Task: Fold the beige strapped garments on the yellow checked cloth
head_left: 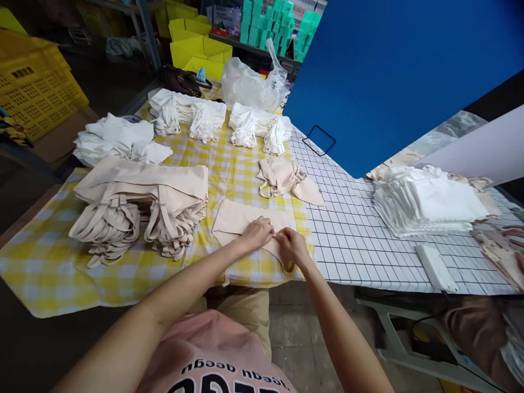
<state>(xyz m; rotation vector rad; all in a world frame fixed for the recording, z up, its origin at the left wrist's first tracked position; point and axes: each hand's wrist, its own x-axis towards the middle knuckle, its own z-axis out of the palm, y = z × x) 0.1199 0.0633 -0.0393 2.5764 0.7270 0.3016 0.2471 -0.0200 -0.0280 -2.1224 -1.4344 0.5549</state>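
Observation:
A beige strappy top point(235, 218) lies flat in front of me on the yellow checked cloth. My left hand point(258, 232) is closed on the middle of it, fingertips pinching the fabric. Close beside it, my right hand point(292, 245) pinches the same top near a seam or strap. A small yellow-brown rounded thing point(289, 267) shows under my right hand; its kind is unclear. To the left sits a thick stack of beige strappy tops point(143, 185), straps hanging toward me. Just beyond my hands is a crumpled beige garment point(282, 177).
White strappy tops lie in folded stacks point(186, 112) and a loose pile point(117, 136). A plastic bag point(254, 84) stands behind. A blue panel point(388, 71) rises at right, near a white garment stack point(426, 199) and a white device point(436, 267). Another person's hand point(513, 234) shows far right.

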